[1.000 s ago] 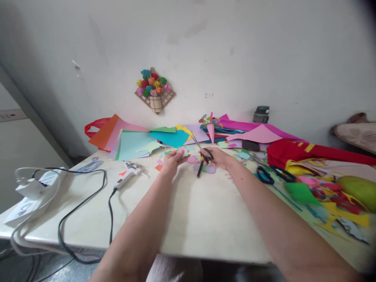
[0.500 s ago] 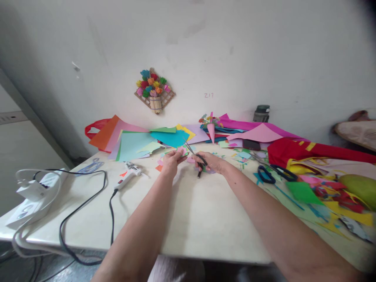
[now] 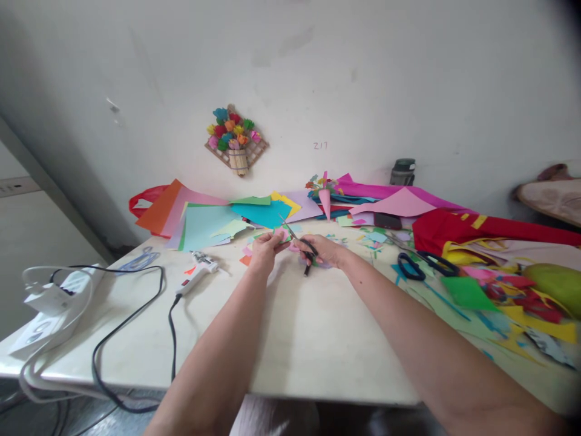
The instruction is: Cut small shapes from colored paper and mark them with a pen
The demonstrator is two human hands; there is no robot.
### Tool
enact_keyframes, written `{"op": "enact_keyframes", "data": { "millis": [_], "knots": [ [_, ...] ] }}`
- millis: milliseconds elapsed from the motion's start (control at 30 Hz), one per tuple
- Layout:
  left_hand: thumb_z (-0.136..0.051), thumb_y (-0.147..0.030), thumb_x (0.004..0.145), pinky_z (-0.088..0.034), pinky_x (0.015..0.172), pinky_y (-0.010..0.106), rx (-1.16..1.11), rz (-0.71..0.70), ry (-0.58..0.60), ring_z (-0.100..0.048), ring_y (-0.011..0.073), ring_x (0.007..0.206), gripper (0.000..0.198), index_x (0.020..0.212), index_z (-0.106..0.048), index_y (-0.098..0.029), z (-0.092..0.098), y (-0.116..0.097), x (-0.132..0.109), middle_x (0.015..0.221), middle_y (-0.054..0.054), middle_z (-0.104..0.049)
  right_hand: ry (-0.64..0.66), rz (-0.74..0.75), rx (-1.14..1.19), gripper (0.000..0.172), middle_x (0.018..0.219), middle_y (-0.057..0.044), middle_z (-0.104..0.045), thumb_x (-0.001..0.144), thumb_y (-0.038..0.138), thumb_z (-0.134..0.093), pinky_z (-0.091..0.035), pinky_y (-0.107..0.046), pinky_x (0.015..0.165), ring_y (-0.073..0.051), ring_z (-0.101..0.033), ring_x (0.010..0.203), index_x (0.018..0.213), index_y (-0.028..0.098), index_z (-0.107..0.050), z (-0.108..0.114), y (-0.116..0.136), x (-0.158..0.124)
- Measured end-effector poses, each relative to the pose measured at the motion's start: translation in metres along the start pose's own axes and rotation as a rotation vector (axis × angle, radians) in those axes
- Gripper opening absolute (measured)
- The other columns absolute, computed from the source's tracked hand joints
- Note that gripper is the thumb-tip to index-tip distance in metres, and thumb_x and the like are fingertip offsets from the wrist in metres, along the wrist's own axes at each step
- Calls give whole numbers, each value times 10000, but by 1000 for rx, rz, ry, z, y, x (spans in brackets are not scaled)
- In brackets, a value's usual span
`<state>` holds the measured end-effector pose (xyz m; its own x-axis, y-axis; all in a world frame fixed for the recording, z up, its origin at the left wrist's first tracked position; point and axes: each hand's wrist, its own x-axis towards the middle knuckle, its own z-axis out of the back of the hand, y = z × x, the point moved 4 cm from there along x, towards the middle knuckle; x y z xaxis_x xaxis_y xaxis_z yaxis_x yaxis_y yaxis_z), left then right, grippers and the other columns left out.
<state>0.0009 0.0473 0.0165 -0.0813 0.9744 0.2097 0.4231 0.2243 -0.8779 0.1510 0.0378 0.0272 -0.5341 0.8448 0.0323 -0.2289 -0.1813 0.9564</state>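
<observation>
My right hand is closed on a pair of dark-handled scissors, whose blades point away and to the left. Facing it, my left hand pinches a small piece of green paper between thumb and fingers. The blade tips are just beside that paper; whether they touch it I cannot tell. Pink paper scraps lie on the table behind the fingertips, and more cut bits are partly hidden under my right hand.
A glue gun with its black cord lies at left, near a white power strip. Coloured paper sheets line the back. Larger scissors and paper scraps are at right. A flower ornament hangs on the wall.
The scissor blades look closer together than before, near the green paper. Both hands keep almost the same place, and the whole view has shifted slightly.
</observation>
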Motion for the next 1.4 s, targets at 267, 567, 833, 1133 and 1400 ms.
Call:
{"op": "enact_keyframes", "data": {
  "millis": [267, 567, 833, 1133, 1400],
  "knots": [
    [-834, -341, 453, -544, 733, 315, -23, -1, -3, -590, 103, 599, 383, 594, -556, -117, -3, -1, -2, 579, -27, -554, -13, -10, 62, 329, 583, 14, -533, 779, 479, -548, -188, -156, 289, -57, -484, 417, 741, 157, -489, -1, -1, 0],
    [-831, -302, 475, -542, 742, 329, -57, -9, -3, -571, 92, 593, 345, 572, -557, -117, -3, -1, -2, 577, -32, -545, 0, -1, 71, 305, 585, 15, -538, 788, 456, -545, -201, -156, 289, -55, -485, 418, 730, 162, -488, -1, -2, 1],
    [-840, -300, 453, -540, 741, 327, -68, -6, -4, -574, 96, 593, 352, 567, -566, -110, -2, -1, -2, 569, -30, -550, 7, -7, 70, 314, 585, 22, -519, 797, 470, -530, -192, -159, 291, -53, -480, 416, 755, 161, -489, 0, -4, 2],
    [-832, -299, 476, -532, 762, 330, -61, 1, -3, -592, 109, 626, 323, 620, -628, -94, -3, -1, -2, 621, 7, -606, -11, 5, 34, 318, 534, 37, -492, 775, 467, -547, -187, -174, 298, -49, -430, 376, 710, 168, -461, -1, -1, 1],
    [-822, -292, 498, -528, 767, 325, -60, -4, -1, -598, 111, 635, 293, 618, -635, -101, -3, -1, -2, 627, 10, -617, -28, 15, 56, 271, 463, 54, -450, 734, 390, -578, -165, -188, 307, -52, -374, 351, 653, 177, -432, -3, 3, -2]
  ]
}}
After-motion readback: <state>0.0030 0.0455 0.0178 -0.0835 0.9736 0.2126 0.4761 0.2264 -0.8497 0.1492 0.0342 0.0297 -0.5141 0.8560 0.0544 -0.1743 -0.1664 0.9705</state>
